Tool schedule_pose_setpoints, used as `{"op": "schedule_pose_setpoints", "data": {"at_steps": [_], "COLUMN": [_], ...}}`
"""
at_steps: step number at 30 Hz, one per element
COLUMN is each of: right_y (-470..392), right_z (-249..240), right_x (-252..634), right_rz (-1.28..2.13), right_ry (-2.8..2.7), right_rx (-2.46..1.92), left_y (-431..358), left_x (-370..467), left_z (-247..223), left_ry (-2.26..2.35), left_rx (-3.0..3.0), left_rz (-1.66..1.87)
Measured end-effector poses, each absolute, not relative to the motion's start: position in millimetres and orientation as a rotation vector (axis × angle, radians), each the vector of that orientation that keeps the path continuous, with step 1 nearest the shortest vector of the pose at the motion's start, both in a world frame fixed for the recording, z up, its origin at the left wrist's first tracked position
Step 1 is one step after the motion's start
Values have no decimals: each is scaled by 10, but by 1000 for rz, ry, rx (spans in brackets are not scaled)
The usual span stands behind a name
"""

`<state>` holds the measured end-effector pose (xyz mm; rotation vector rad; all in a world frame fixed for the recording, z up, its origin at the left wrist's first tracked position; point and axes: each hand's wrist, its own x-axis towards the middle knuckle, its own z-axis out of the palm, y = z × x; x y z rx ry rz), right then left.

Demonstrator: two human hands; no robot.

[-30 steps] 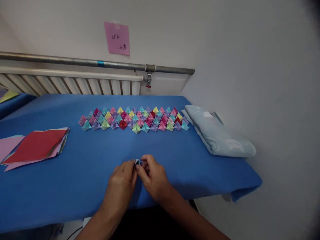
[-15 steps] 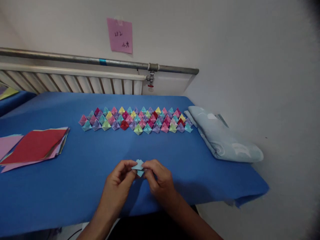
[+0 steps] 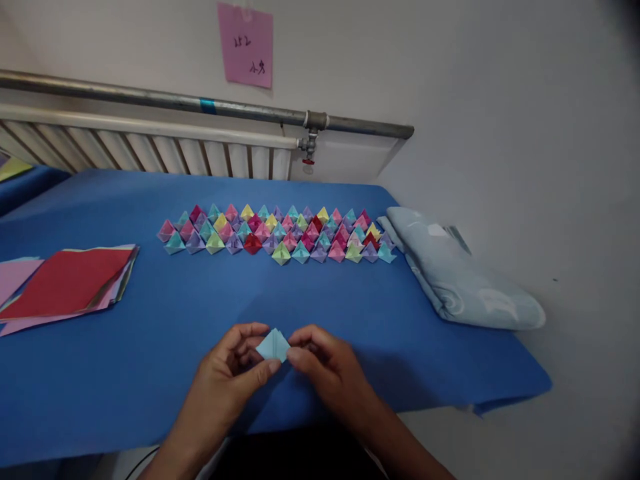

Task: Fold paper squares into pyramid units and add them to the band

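Observation:
A small light-blue folded paper (image 3: 273, 346), diamond-shaped with a crease down its middle, is held just above the blue table cover (image 3: 195, 373). My left hand (image 3: 227, 373) grips its left and lower edge, with the thumb on the front face and the fingers curled behind. At the paper's right corner, my right hand (image 3: 330, 370) pinches it between thumb and forefinger. Beyond my hands lie several rows of folded paper boats (image 3: 253, 243) in pink, purple, yellow, green, red and turquoise.
To the left lies a stack of coloured paper sheets (image 3: 70, 280), red on top. A folded pale-blue blanket (image 3: 465, 280) rests at the right by the wall. Behind the table are a radiator (image 3: 165, 150), a metal pipe (image 3: 150, 99) and a pink note (image 3: 246, 47).
The light-blue paper has turned from a layered, split-looking shape to a flat diamond facing me. My left thumb has shifted onto its lower front. The camera view has tilted slightly down.

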<state>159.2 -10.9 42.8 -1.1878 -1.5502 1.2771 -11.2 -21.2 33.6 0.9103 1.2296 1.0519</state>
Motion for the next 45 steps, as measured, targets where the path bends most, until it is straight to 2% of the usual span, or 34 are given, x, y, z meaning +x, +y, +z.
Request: {"op": "schedule_pose_setpoints", "data": {"at_steps": [12, 18, 23, 28, 33, 45], "right_y": [-124, -82, -35, -8, -25, -175], "right_z": [392, 281, 204, 258, 292, 79], "right_x": [1570, 1549, 1531, 1499, 1577, 1733], "right_rz": [1390, 1508, 1248, 1082, 842, 553], "right_ry": [-1480, -1341, -1577, -1946, -2268, -2281], "right_rx": [-1229, -1276, -1464, -1427, -1410, -1206], "left_y": [-151, -143, -182, -236, -267, -296], "left_x": [-107, -108, -225, -228, -219, -233], "left_z": [379, 275, 148, 77, 37, 87], "left_ry": [1151, 1301, 1508, 1363, 1351, 1360], "left_rx": [1081, 1175, 1889, 2394, 2550, 2603], "left_rz": [878, 882, 1064, 906, 889, 778]}}
